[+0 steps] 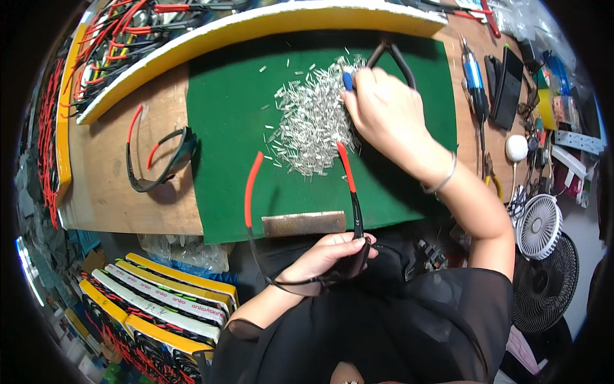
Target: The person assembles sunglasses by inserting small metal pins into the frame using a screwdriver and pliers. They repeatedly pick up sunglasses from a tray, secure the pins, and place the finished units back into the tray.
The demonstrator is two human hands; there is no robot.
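My left hand point(329, 253) grips a pair of sunglasses point(358, 217) by the hinge of one temple. Both temples point away from me and end in red tips, one near the pile. Over the right side of a heap of small clear and silvery pieces point(313, 121), my right hand point(387, 105) is closed with a blue-ended item point(347, 80) at its thumb and fingers; its kind is unclear. Just beyond that hand are the dark handles of a plier-like tool point(401, 64). Whether the hand touches them is hidden.
The heap lies on a green mat point(224, 96). A flat metal bar point(304, 223) sits near its front edge. Another pair of sunglasses point(169, 163) rests at left. A yellow-white foam strip point(268, 22) crosses the back. To the right are a blue pen-shaped tool point(473, 73) and a white fan point(539, 227).
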